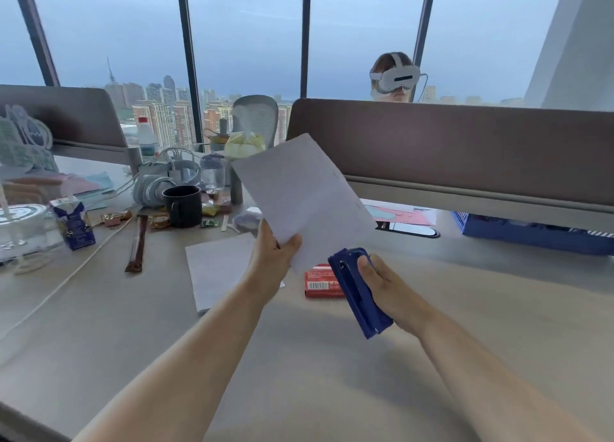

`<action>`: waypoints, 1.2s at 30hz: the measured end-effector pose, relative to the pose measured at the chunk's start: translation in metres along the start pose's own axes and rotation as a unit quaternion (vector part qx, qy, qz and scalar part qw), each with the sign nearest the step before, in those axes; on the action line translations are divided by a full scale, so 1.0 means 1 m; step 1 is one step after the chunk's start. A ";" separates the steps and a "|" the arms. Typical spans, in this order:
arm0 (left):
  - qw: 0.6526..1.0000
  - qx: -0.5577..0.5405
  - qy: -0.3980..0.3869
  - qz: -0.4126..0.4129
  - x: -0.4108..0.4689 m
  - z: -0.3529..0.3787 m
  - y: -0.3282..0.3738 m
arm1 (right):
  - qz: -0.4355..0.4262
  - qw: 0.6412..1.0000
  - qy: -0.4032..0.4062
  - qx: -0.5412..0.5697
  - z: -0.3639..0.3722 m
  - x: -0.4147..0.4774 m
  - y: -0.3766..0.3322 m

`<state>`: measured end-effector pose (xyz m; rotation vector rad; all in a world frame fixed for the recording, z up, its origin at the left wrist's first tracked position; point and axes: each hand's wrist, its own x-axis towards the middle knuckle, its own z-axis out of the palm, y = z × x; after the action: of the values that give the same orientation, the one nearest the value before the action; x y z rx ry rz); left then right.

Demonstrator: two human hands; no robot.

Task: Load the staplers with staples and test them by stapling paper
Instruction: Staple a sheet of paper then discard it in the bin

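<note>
My left hand (274,254) holds a white sheet of paper (302,196) by its lower corner, lifted above the desk and tilted. My right hand (387,287) grips a blue stapler (357,292) from the right side, thumb on its top, nose pointing away from me. The stapler's front end sits just under the paper's lower right edge. A red box of staples (320,280) lies on the desk behind the stapler. More white paper (219,269) lies flat on the desk under my left wrist.
A black mug (182,206), cables, snack wrappers, a blue carton (74,224) and a clear container (23,229) crowd the left of the desk. A blue basket (531,232) stands at the right under a grey divider (465,149). A person wearing a headset (395,78) sits behind it.
</note>
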<state>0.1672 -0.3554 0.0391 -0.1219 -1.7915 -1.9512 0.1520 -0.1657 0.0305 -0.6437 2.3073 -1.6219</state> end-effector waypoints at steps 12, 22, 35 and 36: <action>1.000 0.001 -0.012 -0.002 -0.023 0.061 -0.025 | 0.089 0.988 0.076 0.097 -0.040 -0.019 0.030; 0.998 0.043 -0.038 0.003 -0.031 0.060 -0.017 | 0.078 0.988 0.052 0.125 -0.037 -0.024 0.031; 0.998 0.031 -0.056 0.017 -0.033 0.058 -0.008 | 0.084 0.968 0.030 0.234 -0.037 -0.025 0.030; 0.998 0.027 -0.056 0.015 -0.033 0.057 -0.008 | 0.086 0.967 0.031 0.239 -0.037 -0.025 0.030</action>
<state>0.1783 -0.2908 0.0270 -0.2441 -1.9000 -1.9076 0.1506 -0.1144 0.0145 -0.2759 1.8341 -2.0259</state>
